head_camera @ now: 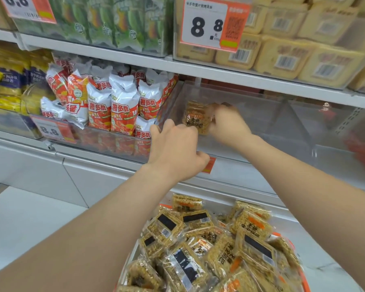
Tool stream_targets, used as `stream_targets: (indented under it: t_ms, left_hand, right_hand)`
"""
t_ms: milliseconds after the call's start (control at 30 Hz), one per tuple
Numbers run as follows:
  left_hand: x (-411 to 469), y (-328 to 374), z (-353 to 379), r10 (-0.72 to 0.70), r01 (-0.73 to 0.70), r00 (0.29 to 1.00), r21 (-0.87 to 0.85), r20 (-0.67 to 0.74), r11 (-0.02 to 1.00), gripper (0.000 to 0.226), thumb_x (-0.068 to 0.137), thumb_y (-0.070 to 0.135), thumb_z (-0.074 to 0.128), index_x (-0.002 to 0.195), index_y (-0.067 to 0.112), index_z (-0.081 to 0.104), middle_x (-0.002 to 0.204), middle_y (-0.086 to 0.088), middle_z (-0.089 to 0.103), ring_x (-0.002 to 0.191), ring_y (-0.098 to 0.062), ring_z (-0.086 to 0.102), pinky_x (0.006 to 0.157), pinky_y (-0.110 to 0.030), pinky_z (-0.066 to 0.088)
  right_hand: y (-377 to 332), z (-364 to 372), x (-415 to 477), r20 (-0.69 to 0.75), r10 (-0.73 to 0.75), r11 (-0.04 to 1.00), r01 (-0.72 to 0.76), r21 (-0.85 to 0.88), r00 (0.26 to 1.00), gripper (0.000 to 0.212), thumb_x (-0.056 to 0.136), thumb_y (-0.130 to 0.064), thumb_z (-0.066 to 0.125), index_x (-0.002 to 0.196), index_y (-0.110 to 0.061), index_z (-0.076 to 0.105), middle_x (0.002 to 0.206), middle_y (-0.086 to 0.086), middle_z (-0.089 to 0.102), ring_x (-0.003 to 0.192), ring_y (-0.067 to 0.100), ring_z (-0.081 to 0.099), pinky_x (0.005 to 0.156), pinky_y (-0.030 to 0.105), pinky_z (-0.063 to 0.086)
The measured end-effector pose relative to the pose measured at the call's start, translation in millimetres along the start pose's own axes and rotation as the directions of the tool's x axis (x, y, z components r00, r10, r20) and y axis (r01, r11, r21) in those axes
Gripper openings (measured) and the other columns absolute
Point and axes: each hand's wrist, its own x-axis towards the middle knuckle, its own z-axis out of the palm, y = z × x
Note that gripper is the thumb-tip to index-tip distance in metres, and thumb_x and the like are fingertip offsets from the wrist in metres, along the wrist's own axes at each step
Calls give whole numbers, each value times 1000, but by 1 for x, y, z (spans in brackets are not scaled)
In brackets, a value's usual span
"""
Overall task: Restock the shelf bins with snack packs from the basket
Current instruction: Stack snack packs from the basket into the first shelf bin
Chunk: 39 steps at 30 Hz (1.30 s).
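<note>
Right hand (pixel 226 125) holds a snack pack (pixel 195 121) in the clear bin (pixel 261 114); left hand (pixel 177 148) grips its rim

Right hand (pixel 228 125) holds one snack pack (pixel 195 119) upright inside clear bin (pixel 251 102). Left hand (pixel 177 148) curls over the bin's front rim. Basket (pixel 305 279) below, heaped with matching packs. Red-and-white bags (pixel 118 106) fill the neighbouring bin.

Bare left forearm (pixel 89 232), bare right forearm (pixel 308 178), uncovered to near frame edge. Bare too: left hand (pixel 177 148), right hand (pixel 228 125).
</note>
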Motion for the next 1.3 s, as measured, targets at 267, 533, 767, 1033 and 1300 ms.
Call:
stream_targets:
  t_ms: [267, 533, 767, 1033, 1300]
  left_hand:
    - [-14, 27, -7, -6, 21, 980, -77, 198, 997, 20, 79, 40, 69, 70, 25, 59, 83, 0, 65, 83, -31, 65, 71, -37, 53]
    - [-36, 52, 18, 244, -222, 710, -119, 660, 968, 16, 96, 39, 67, 100, 27, 76, 90, 12, 66, 85, -10, 62, 79, -32, 53]
    - [-42, 65, 27, 238, -287, 666, -52, 707, 957, 15, 99, 41, 64, 105, 30, 72, 99, 9, 66, 94, -16, 67, 88, -40, 59]
    - [-38, 68, 31, 236, -282, 664, -55, 709, 958, 20, 96, 40, 69, 112, 29, 71, 98, 11, 64, 93, -16, 66, 89, -41, 59]
    - [-26, 57, 5, 245, -266, 744, -60, 622, 962, 56, 72, 46, 93, 116, 21, 67, 107, 2, 67, 96, -19, 59, 80, -37, 54]
  right_hand:
    - [-7, -66, -121, 175, -291, 945, 311, -101, 941, 17, 78, -23, 38, 66, -24, 50, 62, 5, 58, 59, 27, 46, 61, 41, 54]
    - [44, -41, -183, 803, -27, 929, 312, -200, 595, 25, 86, -34, 65, 98, -15, 76, 92, 4, 74, 96, 30, 69, 80, 45, 63]
    - [47, -18, -222, 871, 49, 914, 330, -237, 489, 84, 82, -65, 78, 142, -11, 52, 127, 3, 64, 108, 25, 61, 86, 34, 53]
    - [43, -35, -213, 799, -72, 959, 262, -110, 598, 63, 81, -55, 79, 120, -11, 57, 104, 4, 68, 94, 25, 67, 76, 40, 59]
    - [21, -63, -182, 686, -149, 839, -277, 469, 712, 28, 86, -38, 49, 85, -11, 51, 86, 13, 46, 77, 26, 42, 72, 41, 36]
